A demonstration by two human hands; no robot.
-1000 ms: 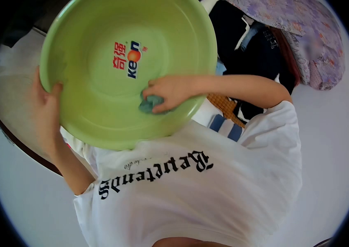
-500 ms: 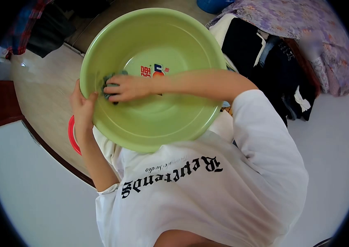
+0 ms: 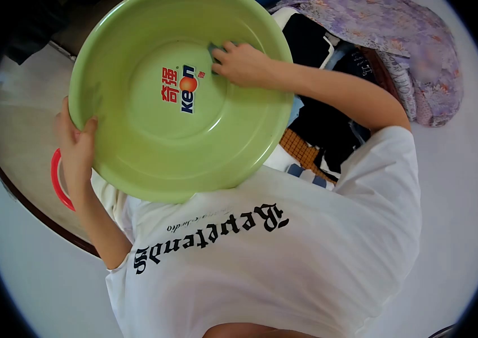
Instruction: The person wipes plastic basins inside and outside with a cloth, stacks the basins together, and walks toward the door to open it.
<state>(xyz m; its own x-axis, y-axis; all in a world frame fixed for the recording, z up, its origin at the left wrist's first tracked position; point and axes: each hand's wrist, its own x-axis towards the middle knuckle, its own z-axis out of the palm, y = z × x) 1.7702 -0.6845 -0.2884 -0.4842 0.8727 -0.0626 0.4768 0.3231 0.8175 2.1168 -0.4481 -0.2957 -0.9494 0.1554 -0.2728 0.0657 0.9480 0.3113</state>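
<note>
A large light green basin (image 3: 154,158) with a red and blue printed logo on its bottom is tilted against my white shirt. My left hand (image 3: 76,141) is closed on its rim at the left, thumb on the inside and fingers around the outside. Inside the basin, my right hand (image 3: 243,65) presses a crumpled dark grey-green cloth (image 3: 213,53) against the wall at the upper right. Most of the cloth is hidden under my fingers.
Dark folded clothes (image 3: 329,107) lie in a pile to the right, beside a purple floral fabric (image 3: 419,56). A red rim (image 3: 57,177) of some round object shows below my left hand. Part of a brown woven mat (image 3: 301,149) lies near my shirt.
My right hand has moved with the cloth from the basin's left wall to its upper right side. The basin and my left hand have shifted left and slightly up in view.
</note>
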